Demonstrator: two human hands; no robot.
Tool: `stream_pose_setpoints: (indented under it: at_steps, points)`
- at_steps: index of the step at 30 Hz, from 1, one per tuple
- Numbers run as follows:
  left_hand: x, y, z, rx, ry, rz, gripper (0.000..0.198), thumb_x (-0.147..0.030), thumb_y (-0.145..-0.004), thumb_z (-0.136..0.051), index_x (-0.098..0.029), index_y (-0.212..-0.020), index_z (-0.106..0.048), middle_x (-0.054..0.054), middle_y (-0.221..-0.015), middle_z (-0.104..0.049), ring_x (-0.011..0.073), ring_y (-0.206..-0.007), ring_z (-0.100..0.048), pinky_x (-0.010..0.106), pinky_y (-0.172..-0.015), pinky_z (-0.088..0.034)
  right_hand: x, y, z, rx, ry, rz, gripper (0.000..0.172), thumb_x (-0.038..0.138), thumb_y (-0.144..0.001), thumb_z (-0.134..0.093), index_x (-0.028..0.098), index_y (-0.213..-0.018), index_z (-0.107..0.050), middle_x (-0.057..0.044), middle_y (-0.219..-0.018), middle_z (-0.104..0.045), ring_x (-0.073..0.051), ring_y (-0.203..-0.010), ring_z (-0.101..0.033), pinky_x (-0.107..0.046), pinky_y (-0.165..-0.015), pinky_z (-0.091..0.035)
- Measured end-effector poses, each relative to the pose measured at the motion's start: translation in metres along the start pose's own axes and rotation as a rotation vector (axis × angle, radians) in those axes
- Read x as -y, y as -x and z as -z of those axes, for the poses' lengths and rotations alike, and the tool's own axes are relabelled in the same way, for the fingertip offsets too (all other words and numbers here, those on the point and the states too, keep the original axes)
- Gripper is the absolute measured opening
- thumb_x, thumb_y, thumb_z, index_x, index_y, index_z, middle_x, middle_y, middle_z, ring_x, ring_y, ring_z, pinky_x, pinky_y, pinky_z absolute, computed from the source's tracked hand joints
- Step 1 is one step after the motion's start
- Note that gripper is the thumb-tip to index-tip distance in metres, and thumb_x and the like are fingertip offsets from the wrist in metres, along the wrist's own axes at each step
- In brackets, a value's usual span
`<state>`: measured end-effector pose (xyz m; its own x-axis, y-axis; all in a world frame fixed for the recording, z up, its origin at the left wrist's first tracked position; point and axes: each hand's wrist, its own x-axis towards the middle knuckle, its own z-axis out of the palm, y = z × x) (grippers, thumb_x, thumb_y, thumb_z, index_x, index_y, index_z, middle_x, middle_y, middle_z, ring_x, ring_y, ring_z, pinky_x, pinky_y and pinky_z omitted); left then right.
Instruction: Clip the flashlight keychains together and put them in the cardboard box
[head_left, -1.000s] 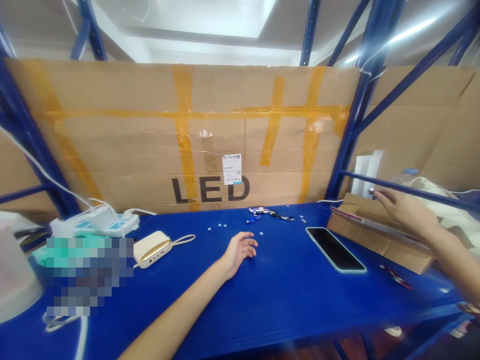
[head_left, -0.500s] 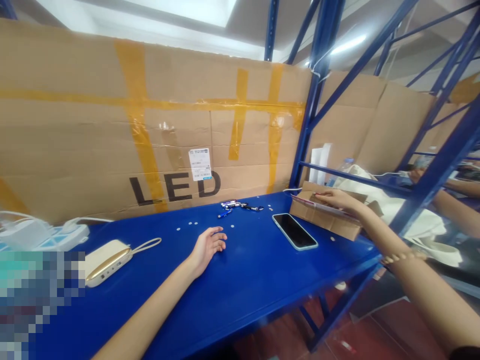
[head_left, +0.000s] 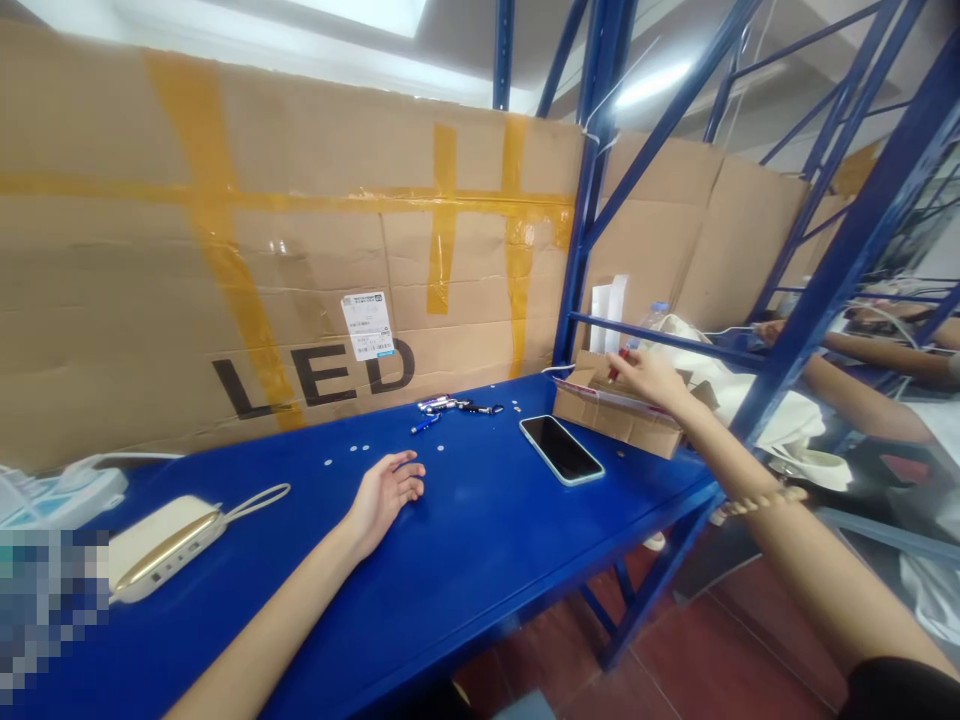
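Note:
My left hand (head_left: pixel 386 500) rests on the blue table (head_left: pixel 450 560), fingers loosely curled and apart, holding nothing. Above the small open cardboard box (head_left: pixel 619 415) at the table's right end, my right hand (head_left: pixel 645 378) pinches a small red item (head_left: pixel 616 368). The box's inside is mostly hidden from view. Left of the box lies a phone (head_left: pixel 561 450) with a dark screen. A cluster of small pens or keychain-like items (head_left: pixel 450 404) sits near the back edge, with a blue one (head_left: pixel 425 424) in front.
A white power bank (head_left: pixel 169 550) with a strap lies at the left, near a power strip (head_left: pixel 75 498). Small pale discs dot the table. A large cardboard sheet (head_left: pixel 300 250) stands behind. Blue rack posts (head_left: pixel 589 200) rise at the right, where other people's arms show beyond.
My right hand has lifted from the box, and a red item now shows between its fingers. The view has shifted right; my left hand stays in much the same pose.

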<state>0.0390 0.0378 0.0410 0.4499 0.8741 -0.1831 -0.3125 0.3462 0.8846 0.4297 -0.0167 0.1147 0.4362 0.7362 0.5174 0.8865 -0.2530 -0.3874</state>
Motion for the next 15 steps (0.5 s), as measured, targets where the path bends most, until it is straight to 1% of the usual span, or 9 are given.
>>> stream_pose_setpoints:
  at_steps: [2,3,4,5,6,9,11,13,15]
  points:
    - [0.000,0.000,-0.001,0.008,-0.009,-0.001,0.010,-0.020,-0.077,-0.043,-0.015,-0.084,-0.047,0.004,-0.065,-0.058,0.0124,-0.048,-0.052,0.023,-0.050,-0.038,0.009,0.011,0.009,-0.140,-0.004,0.016,0.044,0.049,-0.086,-0.030,0.018,-0.070,-0.056,-0.009,-0.071,-0.062,-0.021,-0.067,-0.057,-0.033,-0.066,-0.043]
    - [-0.001,0.001,-0.001,0.010,-0.013,-0.002,0.010,-0.021,-0.077,-0.043,-0.015,-0.084,-0.047,0.004,-0.065,-0.058,0.0125,-0.048,-0.052,0.023,-0.049,-0.037,0.012,0.020,0.013,-0.177,-0.022,0.040,0.041,0.048,-0.087,-0.030,0.018,-0.073,-0.055,-0.010,-0.074,-0.062,-0.021,-0.069,-0.057,-0.033,-0.067,-0.043]
    - [-0.001,0.001,-0.001,0.012,-0.015,-0.004,0.010,-0.021,-0.077,-0.043,-0.015,-0.084,-0.047,0.003,-0.065,-0.058,0.0125,-0.049,-0.052,0.023,-0.049,-0.037,0.013,0.029,0.017,-0.176,-0.053,0.073,0.038,0.047,-0.087,-0.031,0.019,-0.076,-0.054,-0.009,-0.075,-0.062,-0.021,-0.070,-0.057,-0.033,-0.068,-0.043]
    - [-0.001,0.001,-0.001,0.013,-0.018,-0.005,0.010,-0.021,-0.077,-0.044,-0.015,-0.083,-0.047,0.003,-0.065,-0.058,0.0126,-0.049,-0.052,0.023,-0.049,-0.037,0.013,0.039,0.019,-0.130,-0.093,0.106,0.035,0.046,-0.087,-0.032,0.019,-0.079,-0.053,-0.008,-0.074,-0.062,-0.020,-0.069,-0.057,-0.032,-0.068,-0.044]
    - [-0.001,0.001,-0.002,0.013,-0.020,-0.007,0.010,-0.021,-0.076,-0.045,-0.015,-0.083,-0.047,0.003,-0.065,-0.058,0.0126,-0.049,-0.052,0.023,-0.049,-0.037,0.011,0.050,0.019,-0.051,-0.132,0.142,0.033,0.045,-0.087,-0.033,0.020,-0.081,-0.052,-0.007,-0.074,-0.063,-0.019,-0.069,-0.057,-0.031,-0.069,-0.045]
    - [0.000,0.002,-0.002,0.022,-0.028,-0.017,0.011,-0.022,-0.075,-0.047,-0.016,-0.084,-0.048,0.003,-0.066,-0.058,0.0126,-0.050,-0.053,0.023,-0.050,-0.038,-0.007,0.076,0.008,0.182,-0.183,0.258,0.030,0.043,-0.085,-0.036,0.020,-0.082,-0.055,-0.008,-0.082,-0.064,-0.020,-0.077,-0.059,-0.032,-0.074,-0.047]
    - [0.000,0.002,-0.002,0.024,-0.028,-0.026,0.011,-0.023,-0.075,-0.048,-0.016,-0.084,-0.049,0.003,-0.068,-0.058,0.0127,-0.051,-0.054,0.023,-0.050,-0.039,-0.023,0.086,-0.007,0.236,-0.131,0.278,0.029,0.042,-0.082,-0.042,0.019,-0.081,-0.060,-0.010,-0.087,-0.065,-0.022,-0.083,-0.060,-0.035,-0.079,-0.047]
    - [0.001,0.002,-0.002,0.016,-0.024,-0.031,0.011,-0.023,-0.075,-0.049,-0.016,-0.084,-0.049,0.003,-0.068,-0.058,0.0128,-0.051,-0.054,0.023,-0.050,-0.039,-0.037,0.090,-0.021,0.245,-0.095,0.272,0.028,0.042,-0.078,-0.050,0.018,-0.084,-0.064,-0.011,-0.093,-0.066,-0.024,-0.087,-0.060,-0.036,-0.082,-0.046]
    - [0.001,0.002,-0.002,0.005,-0.017,-0.031,0.011,-0.022,-0.074,-0.048,-0.016,-0.083,-0.049,0.003,-0.067,-0.058,0.0129,-0.051,-0.054,0.024,-0.049,-0.039,-0.046,0.091,-0.032,0.267,-0.097,0.269,0.025,0.038,-0.076,-0.054,0.018,-0.084,-0.066,-0.010,-0.092,-0.067,-0.024,-0.088,-0.061,-0.035,-0.082,-0.046]
